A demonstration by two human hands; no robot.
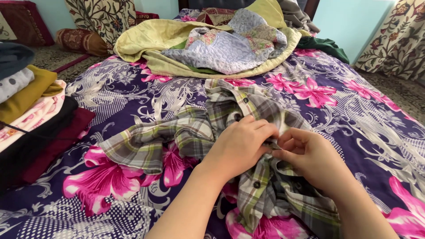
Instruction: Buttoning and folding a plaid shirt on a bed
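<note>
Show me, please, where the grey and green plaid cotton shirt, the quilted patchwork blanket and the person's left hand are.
grey and green plaid cotton shirt (pixel 146 144): head view, on its spread sleeve.
quilted patchwork blanket (pixel 230 48): head view, on its pale blue middle.
left hand (pixel 241 144): head view, on its back.

Two bare hands, the left hand (pixel 241 144) and the right hand (pixel 312 157), meet over one plaid shirt (pixel 186 132) on one bed (pixel 358 119) spread with a purple, pink-flowered sheet. Two dark buttons show on the shirt, one near the collar (pixel 245 100) and one lower (pixel 256 184). One quilt heap (pixel 212 44) lies at the far end. One stack of folded clothes (pixel 31 110) sits at the left. Two patterned cushions (pixel 104 15) (pixel 82 40) rest beyond it.
</note>
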